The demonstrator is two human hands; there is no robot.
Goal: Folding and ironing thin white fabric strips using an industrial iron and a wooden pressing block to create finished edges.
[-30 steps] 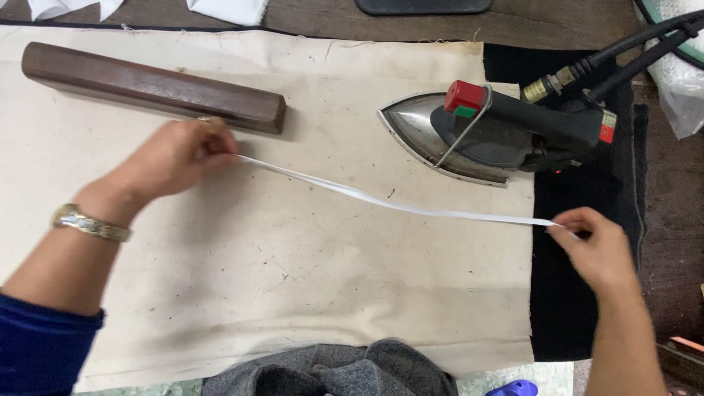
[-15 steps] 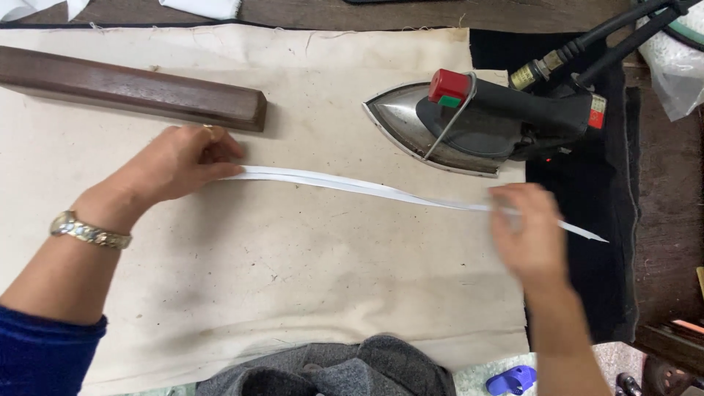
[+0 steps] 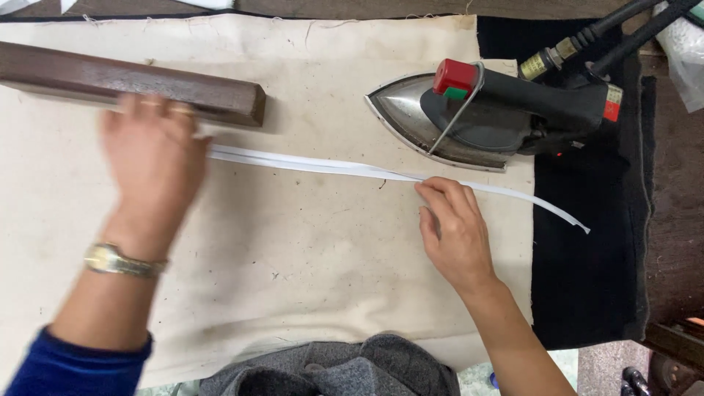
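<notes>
Head view: my left hand, blurred, fingers flat, presses one end of the long white fabric strip on the cream pressing cloth. My right hand pins its middle, fingers extended, below the black-handled steam iron.

The tape strip runs across the pressing cloth, wooden block behind its left end. The steam iron sits right, probably straddling the cloth's edge.

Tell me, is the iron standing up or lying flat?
Lying flat. The iron rests on its shiny soleplate on the cream cloth, handle facing up, beside the white strip.
</notes>
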